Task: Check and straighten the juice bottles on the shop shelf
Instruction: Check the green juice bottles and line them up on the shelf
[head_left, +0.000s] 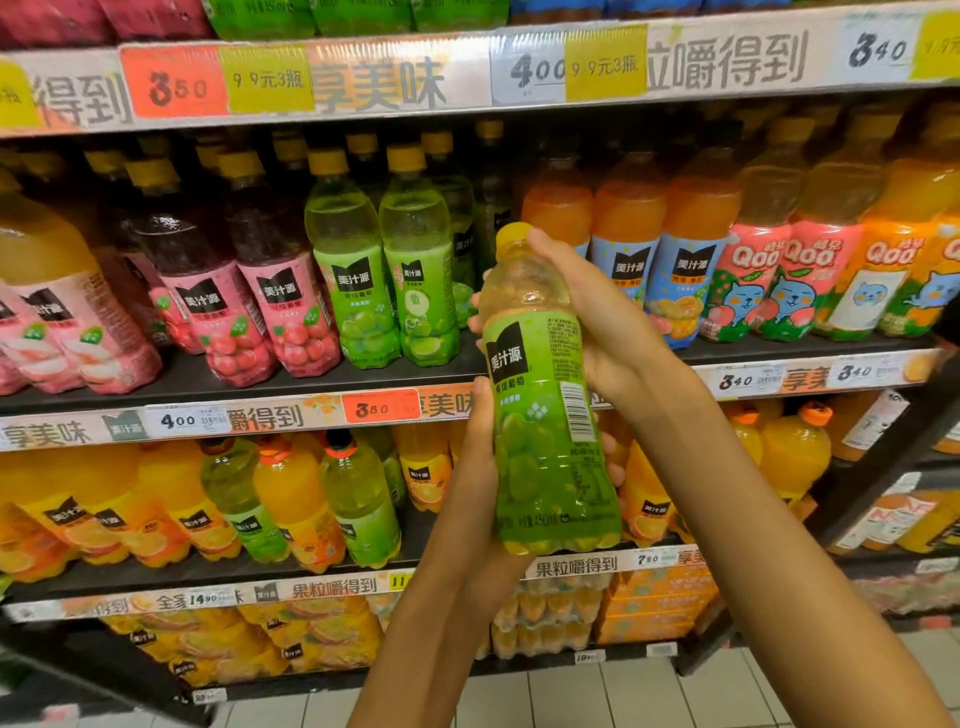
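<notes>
A green grape juice bottle (545, 395) with a yellow cap is held upright in front of the shelf, its label and barcode facing me. My left hand (480, 467) grips its lower half from the left, fingers wrapped behind it. My right hand (597, 312) grips its upper half from the right, thumb up near the cap. Two matching green bottles (384, 270) stand on the middle shelf, with an open gap in the row to their right, behind the held bottle.
On the middle shelf (311, 379) stand pink-labelled bottles (249, 291) at left and orange juice bottles (670, 249) and Qoo bottles (810, 260) at right. Large orange and green bottles (291, 499) fill the shelf below. White floor tiles (597, 696) lie underneath.
</notes>
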